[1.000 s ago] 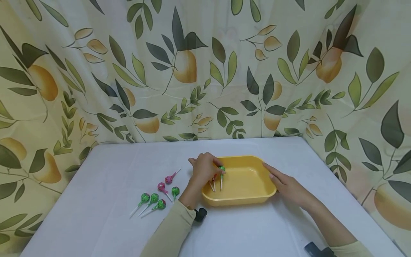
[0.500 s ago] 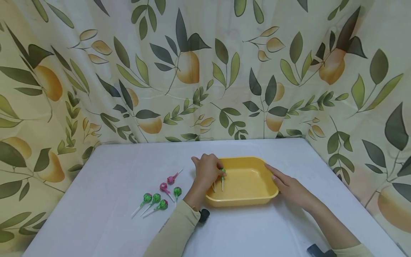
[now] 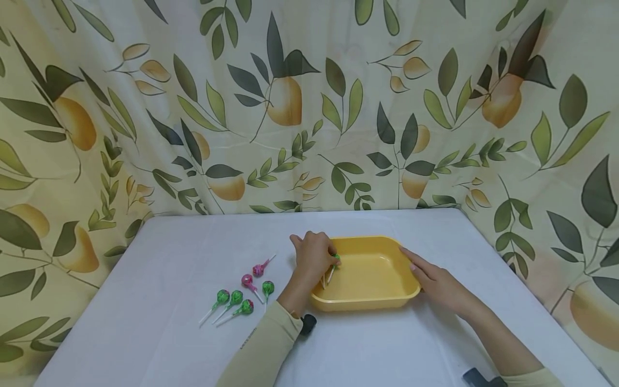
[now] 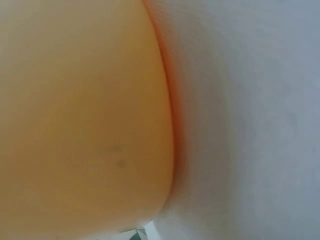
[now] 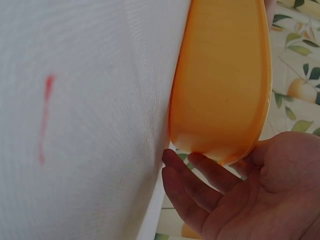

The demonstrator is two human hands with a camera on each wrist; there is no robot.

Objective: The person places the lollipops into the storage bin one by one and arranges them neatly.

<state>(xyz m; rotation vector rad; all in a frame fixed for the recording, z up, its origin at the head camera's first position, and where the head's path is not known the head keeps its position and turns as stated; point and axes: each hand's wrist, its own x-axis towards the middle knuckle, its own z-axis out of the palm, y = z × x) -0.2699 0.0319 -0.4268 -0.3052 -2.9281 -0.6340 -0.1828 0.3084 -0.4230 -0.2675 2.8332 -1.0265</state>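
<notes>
My left hand (image 3: 311,255) reaches over the left end of a yellow tray (image 3: 372,307). Its fingertips pinch the head of a green-wrapped lollipop (image 3: 331,276), whose white stick slants down to the left inside the tray. Beside it another white stick (image 3: 323,281) shows, its head hidden by the hand. At the right end, my right hand (image 3: 437,282) holds the tray; in the right wrist view its thumb lies at the rim and its fingers bend against the outer wall (image 5: 220,100). Only the tray's outside (image 4: 100,110) and white cloth fill the left wrist view.
Left of my left forearm, several lollipops lie loose on the white-covered table (image 3: 169,258): green ones (image 3: 236,297) and two pink ones, one (image 3: 247,280) nearer and one (image 3: 258,270) farther. A leaf-and-fruit patterned curtain (image 3: 309,107) hangs behind the table.
The pinched lollipop's stick has swung from nearly vertical to a slant, its lower end moving left. The whole scene has shifted slightly right in the head view. My right hand stays on the tray.
</notes>
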